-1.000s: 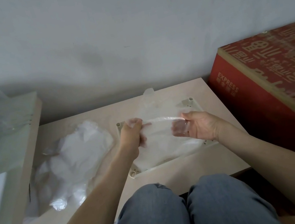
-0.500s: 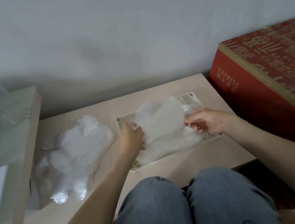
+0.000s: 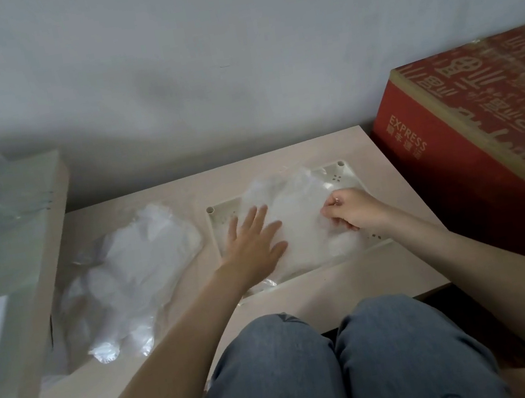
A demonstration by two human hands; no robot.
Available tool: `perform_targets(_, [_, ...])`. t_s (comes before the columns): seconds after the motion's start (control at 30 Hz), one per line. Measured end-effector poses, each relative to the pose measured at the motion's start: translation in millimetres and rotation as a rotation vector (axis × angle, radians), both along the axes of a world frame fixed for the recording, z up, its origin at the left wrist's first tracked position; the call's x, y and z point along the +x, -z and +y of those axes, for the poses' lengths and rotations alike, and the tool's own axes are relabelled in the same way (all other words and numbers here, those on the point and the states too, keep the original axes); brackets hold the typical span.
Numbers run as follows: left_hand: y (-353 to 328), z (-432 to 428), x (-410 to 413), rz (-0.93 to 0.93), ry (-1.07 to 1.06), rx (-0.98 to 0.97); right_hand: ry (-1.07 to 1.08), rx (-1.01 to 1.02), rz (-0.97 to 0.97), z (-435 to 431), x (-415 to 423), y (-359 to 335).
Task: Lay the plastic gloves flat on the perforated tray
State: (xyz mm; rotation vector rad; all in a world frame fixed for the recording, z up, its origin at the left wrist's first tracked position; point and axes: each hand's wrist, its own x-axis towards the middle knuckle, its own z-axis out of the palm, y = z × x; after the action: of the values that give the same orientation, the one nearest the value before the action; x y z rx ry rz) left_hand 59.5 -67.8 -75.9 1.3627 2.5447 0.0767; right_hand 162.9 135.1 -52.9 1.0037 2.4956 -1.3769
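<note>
Gloves [image 3: 296, 224] look flimsy, slippery: left hand [image 3: 254, 242] presses flat, fingers spread; right hand [image 3: 351, 210] pinches the edge beside it over the tray [image 3: 350, 172].

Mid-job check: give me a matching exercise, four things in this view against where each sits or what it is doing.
Things:
1. left hand
2. right hand
3. loose pile of clear plastic gloves
4. red printed cardboard box

Places or states:
A. stands right of the pale wooden table
B. pinches the clear plastic glove on the cream perforated tray
C. presses flat on that glove
D. lies on the table, left of the tray

Pairs: 1-C, 2-B, 3-D, 4-A.
</note>
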Motion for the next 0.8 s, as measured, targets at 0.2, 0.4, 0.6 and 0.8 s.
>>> perform_targets(0.2, [24.8, -1.2, -1.9, -0.047, -0.010, -0.163, 0.030, 0.164, -0.004, 5.9, 0.9, 9.7])
perform_targets(0.4, [25.2, -2.6, -11.1, 0.012, 0.040, -0.207, -0.042, 0.657, 0.095, 3.6, -3.1, 8.0])
perform_targets(0.6, [24.2, -3.5, -15.8, 0.037, 0.095, -0.217, -0.719, 0.699, 0.053, -24.7, -6.6, 11.5])
perform_targets(0.8, [14.1, -10.5, -17.6, 0.037, 0.084, -0.104, -0.773, 0.589, -0.278, -24.4, -3.5, 37.2])
